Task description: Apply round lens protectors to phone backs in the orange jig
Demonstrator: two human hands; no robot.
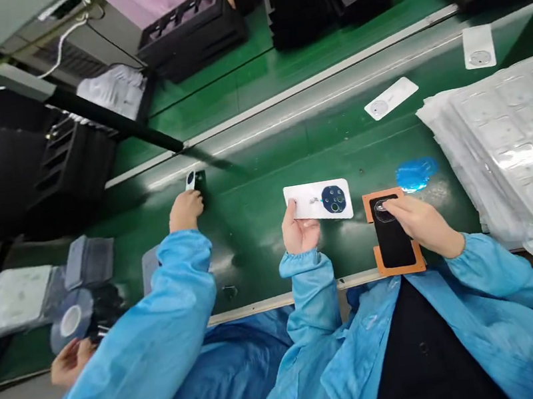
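In the head view, the left hand point(300, 229) gripped a white phone-shaped panel point(303, 193) at its seven o'clock corner, thumb on top. The panel was tilted slightly above the green bench point(252, 235), its dark lens disc point(334, 199) towards three o'clock. At four o'clock from the panel lay an orange-and-black fixture point(395, 243); over its upper end the right hand point(424, 220) had thumb and finger together at a clear round piece point(383, 210), though I could not tell whether they gripped it.

A crumpled blue film point(417, 174) lay at three o'clock from the panel, near a stack of clear moulded trays point(517, 153). A white card point(394, 97) with a round outline lay towards two o'clock. Towards nine o'clock, a co-worker's hand point(186, 211) held a smaller-looking pale piece point(191, 180).
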